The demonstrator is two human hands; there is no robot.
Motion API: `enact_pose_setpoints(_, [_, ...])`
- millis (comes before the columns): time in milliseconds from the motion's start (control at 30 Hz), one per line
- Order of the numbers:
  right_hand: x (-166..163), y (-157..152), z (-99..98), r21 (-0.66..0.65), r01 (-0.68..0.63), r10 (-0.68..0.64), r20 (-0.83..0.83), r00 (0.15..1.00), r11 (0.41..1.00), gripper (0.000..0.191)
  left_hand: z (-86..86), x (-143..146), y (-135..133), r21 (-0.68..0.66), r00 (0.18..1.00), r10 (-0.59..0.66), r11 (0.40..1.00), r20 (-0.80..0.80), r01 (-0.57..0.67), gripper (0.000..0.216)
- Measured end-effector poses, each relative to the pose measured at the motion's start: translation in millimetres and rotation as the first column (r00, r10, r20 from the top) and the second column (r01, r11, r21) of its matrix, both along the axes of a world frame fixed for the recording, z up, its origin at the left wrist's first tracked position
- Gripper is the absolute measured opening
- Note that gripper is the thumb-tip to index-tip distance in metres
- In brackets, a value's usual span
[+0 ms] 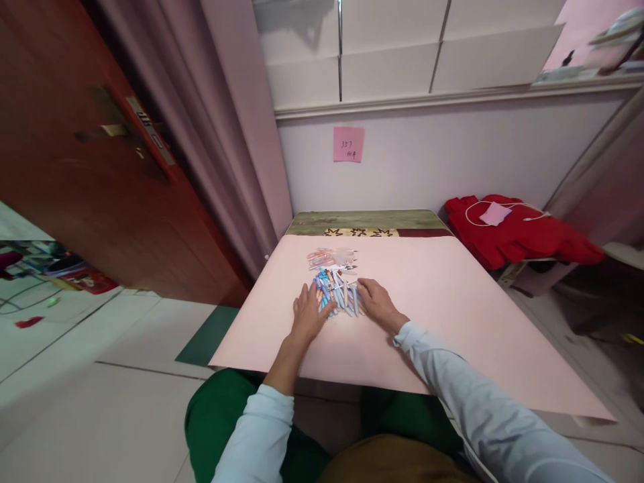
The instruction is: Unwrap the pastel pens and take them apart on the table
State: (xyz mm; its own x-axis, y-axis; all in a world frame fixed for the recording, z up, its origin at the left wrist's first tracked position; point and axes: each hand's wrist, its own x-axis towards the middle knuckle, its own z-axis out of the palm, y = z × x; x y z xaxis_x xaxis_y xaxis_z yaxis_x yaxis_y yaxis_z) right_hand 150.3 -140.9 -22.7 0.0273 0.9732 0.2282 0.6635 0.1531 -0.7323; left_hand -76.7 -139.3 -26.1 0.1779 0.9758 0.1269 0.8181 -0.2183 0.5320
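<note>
A heap of several blue, white and orange pens [338, 290] lies on a pale pink sheet [443, 322] that covers a low table. My left hand [308, 314] rests flat beside the heap's left edge, fingers stretched out and touching the pens. My right hand [376, 303] lies against the heap's right edge, fingers curved over the sheet with nothing gripped. Just beyond the heap lies a clear plastic bag [332, 257] with orange-pink items inside.
A wooden door [100, 181] and a curtain [221, 134] stand at left. A pink sticky note [348, 143] is on the wall ahead. Red cloth [518, 235] with a white cable lies on a seat at right. The table's patterned top [362, 225] shows beyond the sheet.
</note>
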Motion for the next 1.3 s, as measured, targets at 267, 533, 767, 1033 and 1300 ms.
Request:
enact_pose_setpoints(267, [14, 0, 26.5, -0.064, 0.036, -0.039, -0.048, 0.998, 0.997, 0.024, 40.9, 21, 5, 0.171, 0.995, 0.07, 0.982, 0.069, -0.081, 0.051])
enact_pose_setpoints(533, [19, -13, 99.0, 0.014, 0.176, -0.156, -0.398, 0.904, 0.984, 0.058, 126.6, 94, -3, 0.289, 0.917, -0.109, 0.957, 0.383, -0.006, 0.045])
enact_pose_setpoints(767, [29, -16, 174.4, -0.198, -0.028, -0.128, -0.727, 0.675, 0.98, 0.069, 186.5, 141, 3, -0.164, 0.71, -0.108, 0.939, 0.696, 0.303, 0.074])
enact_pose_setpoints(1033, [41, -33, 191.2, -0.174, -0.031, -0.103, -0.708, 0.699, 0.984, 0.071, 201.5, 156, -11, -0.285, 0.678, -0.045, 0.886, 0.734, 0.367, 0.077])
enact_pose_setpoints(1300, [42, -38, 190.0, -0.154, -0.061, -0.069, -0.714, 0.697, 0.986, 0.072, 203.2, 157, -19, -0.355, 0.639, 0.024, 0.847, 0.769, 0.395, 0.076])
